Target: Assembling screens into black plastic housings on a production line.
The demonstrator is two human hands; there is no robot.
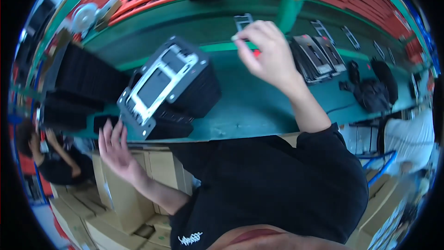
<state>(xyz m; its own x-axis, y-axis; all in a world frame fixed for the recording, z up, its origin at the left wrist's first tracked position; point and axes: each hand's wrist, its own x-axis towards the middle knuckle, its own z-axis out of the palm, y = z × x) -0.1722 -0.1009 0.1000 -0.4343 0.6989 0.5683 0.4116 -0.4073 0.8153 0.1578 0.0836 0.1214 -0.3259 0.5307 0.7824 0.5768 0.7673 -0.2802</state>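
Cool, moderately bright light spreads over the tabletop [259,106], laying a faint sheen near its front edge and crisp pale highlights on the silver plate [140,105], while the black stack [83,71] at left sinks into deep tones with little detail; the light source itself cannot be made out. Wide fisheye distortion bows straight edges into arcs and ends in a black, rounded surround. Detail is softly rendered even mid-view, and toward the rim it smears further, leaving the white shirt [409,143] at right pale and blurred.
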